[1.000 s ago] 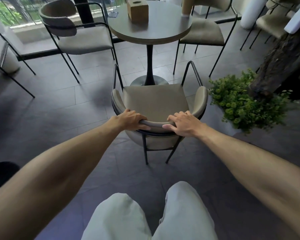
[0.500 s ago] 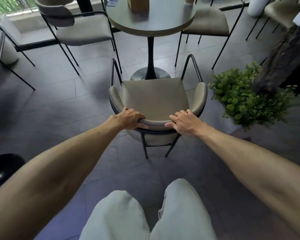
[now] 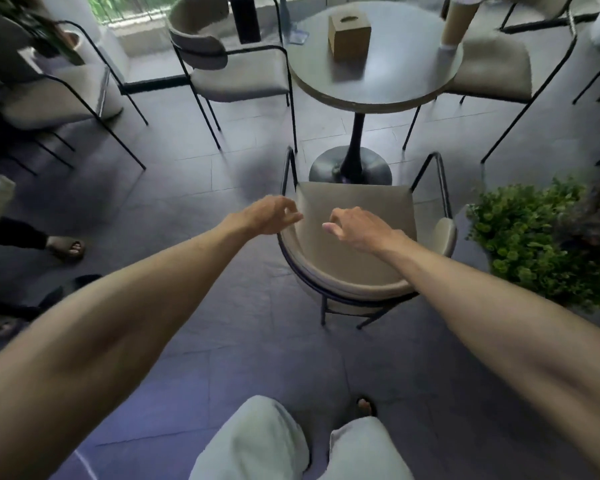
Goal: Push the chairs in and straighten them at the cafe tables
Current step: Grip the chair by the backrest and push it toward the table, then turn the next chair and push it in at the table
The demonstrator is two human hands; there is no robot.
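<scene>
A beige armchair with a black metal frame stands in front of me, its front edge next to the black base of the round cafe table. My left hand hovers above the chair's left side, fingers loosely curled, holding nothing. My right hand hangs over the seat and backrest, fingers apart, also off the chair. A second beige chair sits at the table's left, and a third chair at its right.
A cardboard tissue box and a tall paper roll stand on the table. A green potted plant crowds the chair's right side. More chairs stand at the left, with another person's sandalled foot nearby.
Both hands have let go of the chair's backrest and lifted above it. The view has swung left, so the chair now appears further right.
</scene>
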